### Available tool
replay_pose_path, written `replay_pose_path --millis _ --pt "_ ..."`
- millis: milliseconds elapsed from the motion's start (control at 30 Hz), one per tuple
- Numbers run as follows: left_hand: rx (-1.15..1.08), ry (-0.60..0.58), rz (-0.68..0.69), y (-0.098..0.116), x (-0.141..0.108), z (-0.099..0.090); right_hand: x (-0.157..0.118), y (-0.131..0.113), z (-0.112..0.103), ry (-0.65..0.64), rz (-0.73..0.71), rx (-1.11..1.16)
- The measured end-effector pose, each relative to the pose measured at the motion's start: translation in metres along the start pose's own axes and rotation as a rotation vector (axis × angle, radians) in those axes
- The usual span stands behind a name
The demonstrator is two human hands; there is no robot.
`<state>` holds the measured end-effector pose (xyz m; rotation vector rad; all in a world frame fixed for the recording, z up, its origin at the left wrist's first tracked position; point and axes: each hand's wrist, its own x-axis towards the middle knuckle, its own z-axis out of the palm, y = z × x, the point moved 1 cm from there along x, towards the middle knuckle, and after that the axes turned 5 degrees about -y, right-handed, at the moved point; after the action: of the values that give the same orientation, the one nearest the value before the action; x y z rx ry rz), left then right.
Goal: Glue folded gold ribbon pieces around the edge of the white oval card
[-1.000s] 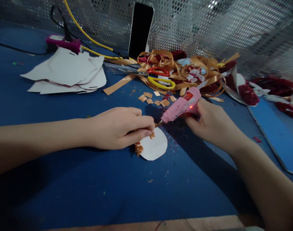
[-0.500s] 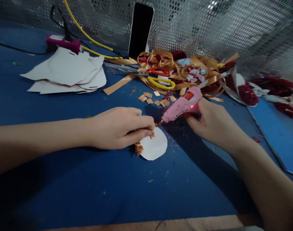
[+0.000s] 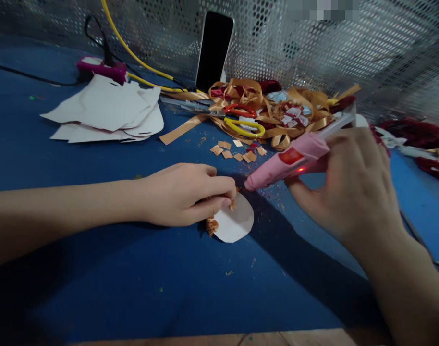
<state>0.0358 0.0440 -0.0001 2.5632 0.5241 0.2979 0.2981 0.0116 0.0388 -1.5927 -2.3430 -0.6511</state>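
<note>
A round white disc lies on the blue table, with small folded orange ribbon pieces along its left and upper edge. My left hand rests over the disc's upper left edge, thumb and forefinger pinched at the ribbon there; the fingertips partly hide what they hold. In my right hand is a pink glue gun with a lit red light. Its front end points at the disc's upper edge, close to my left fingertips. Small cut orange squares lie beyond the disc.
White paper shapes are stacked at the back left, near a purple power strip. Scissors, a ribbon heap and an upright phone stand or lie at the back. A blue board is at right.
The glue gun has moved slightly right and tilted, my right hand now nearer the camera. My left hand stays pinched at the disc's edge. The whole view has shifted a little.
</note>
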Motion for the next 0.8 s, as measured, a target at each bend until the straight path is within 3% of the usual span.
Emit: replay_pose_path --millis 133,233,333,433,533,600,700,800 --pt "-0.01 0.005 0.011 -0.001 -0.001 0.0 0.004 0.023 0.011 -0.077 0.126 0.094" --pt "-0.042 0.036 0.035 -0.001 -0.001 -0.002 0.005 0.048 0.023 -0.322 0.231 0.162" --pt "-0.102 0.179 0.062 0.001 0.001 -0.006 0.004 0.064 0.032 -0.494 0.25 0.209" --pt "-0.219 0.35 -0.078 0.004 0.004 -0.006 0.004 0.063 0.031 -0.391 0.274 0.149" --pt "-0.391 0.408 -0.266 0.005 0.006 -0.001 0.006 0.038 0.018 -0.089 0.204 0.209" --pt "-0.444 0.42 -0.276 0.005 0.006 0.003 0.004 0.012 0.005 0.098 0.082 0.32" --pt "-0.407 0.412 -0.194 0.006 0.006 0.006 -0.002 -0.027 -0.01 0.117 -0.111 0.375" --pt "-0.395 0.411 -0.169 0.005 0.005 0.008 -0.009 -0.049 -0.017 0.149 -0.174 0.395"
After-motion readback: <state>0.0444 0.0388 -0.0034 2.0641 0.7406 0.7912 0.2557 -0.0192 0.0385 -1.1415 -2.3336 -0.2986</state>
